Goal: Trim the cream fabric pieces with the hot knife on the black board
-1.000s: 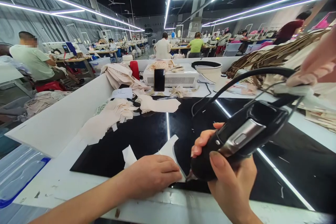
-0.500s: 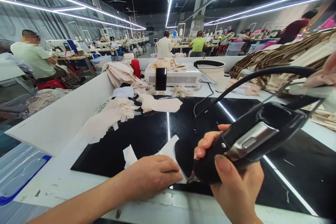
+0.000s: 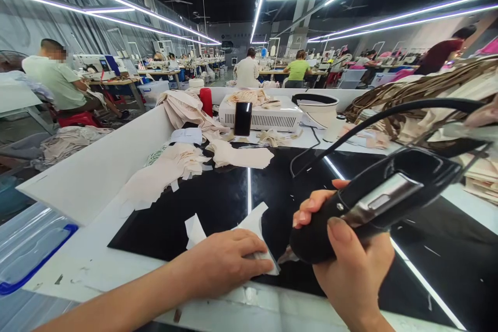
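Observation:
My left hand (image 3: 229, 259) lies with its fingers stretched out over a white fabric piece (image 3: 254, 220), pressing it on the black board (image 3: 221, 192). The piece's near corner shows beside my fingertips. A smaller white scrap (image 3: 194, 231) pokes out behind that hand. My right hand (image 3: 354, 264) is closed around a black corded hot knife (image 3: 373, 202) with a silver lever on its side. Its metal tip (image 3: 288, 255) points down and left, just right of the fabric's edge, with a small gap between them. The tool's rear end rises toward the upper right.
Stacked beige fabric pieces (image 3: 167, 171) lie at the board's left. Behind stand a phone (image 3: 243, 118), a white vented box (image 3: 268, 114) and a red thread cone (image 3: 206, 101). A thick black cable (image 3: 389, 111) arches rightward. A white side panel (image 3: 105, 161) borders the left.
The hot knife's tip has lifted slightly away from the fabric's edge. My left hand stays on the fabric, its near corner showing more. The whole view has shifted a little.

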### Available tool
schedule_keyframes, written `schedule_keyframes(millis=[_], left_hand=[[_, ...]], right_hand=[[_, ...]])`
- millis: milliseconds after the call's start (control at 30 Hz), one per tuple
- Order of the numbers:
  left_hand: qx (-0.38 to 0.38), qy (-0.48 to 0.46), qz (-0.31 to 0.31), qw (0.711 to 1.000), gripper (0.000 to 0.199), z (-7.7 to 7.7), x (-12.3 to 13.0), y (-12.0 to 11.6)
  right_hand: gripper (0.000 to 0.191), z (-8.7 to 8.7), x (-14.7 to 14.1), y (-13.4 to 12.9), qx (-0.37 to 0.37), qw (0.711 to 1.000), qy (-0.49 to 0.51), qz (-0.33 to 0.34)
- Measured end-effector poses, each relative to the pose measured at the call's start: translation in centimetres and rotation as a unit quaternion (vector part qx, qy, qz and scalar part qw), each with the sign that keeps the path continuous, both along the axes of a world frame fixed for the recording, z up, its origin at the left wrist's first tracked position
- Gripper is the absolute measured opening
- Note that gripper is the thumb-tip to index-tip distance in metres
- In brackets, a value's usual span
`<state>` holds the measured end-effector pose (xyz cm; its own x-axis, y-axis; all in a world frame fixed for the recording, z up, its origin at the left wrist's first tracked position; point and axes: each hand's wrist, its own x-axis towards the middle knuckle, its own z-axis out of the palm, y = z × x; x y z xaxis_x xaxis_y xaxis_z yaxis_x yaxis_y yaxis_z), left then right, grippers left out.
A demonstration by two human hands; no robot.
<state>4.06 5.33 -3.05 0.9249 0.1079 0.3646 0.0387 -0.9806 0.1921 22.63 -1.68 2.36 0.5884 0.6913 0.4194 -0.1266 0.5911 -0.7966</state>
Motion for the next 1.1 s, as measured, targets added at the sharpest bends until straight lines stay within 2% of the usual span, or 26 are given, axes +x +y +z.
schedule_keyframes(millis=[200, 467, 667, 867, 1100], left_hand=[[-0.009, -0.007, 0.0, 1.0, 0.026, -0.2, 0.0, 0.1], [-0.003, -0.008, 0.009, 1.0, 0.027, 0.0, -0.2, 0.0], [-0.004, -0.006, 0.023, 1.0, 0.025, 0.1, -0.3, 0.1], [-0.002, -0.005, 0.031, 1.0, 0.025, 0.0, -0.3, 0.0], [-0.01, -0.006, 0.032, 0.999, 0.027, -0.1, -0.5, 0.2]], right_hand=[[0.04, -0.3, -0.3, 0.9, -0.006, 1.0, -0.017, -0.001], [0.04, -0.7, -0.4, 0.9, -0.005, 1.0, -0.021, 0.008], [0.033, -0.6, -0.6, 0.8, -0.012, 0.999, -0.028, 0.017], [0.038, -0.3, -0.7, 1.7, 0.007, 1.0, -0.013, -0.003], [0.033, -0.7, -1.1, 2.2, 0.003, 0.999, -0.029, 0.016]])
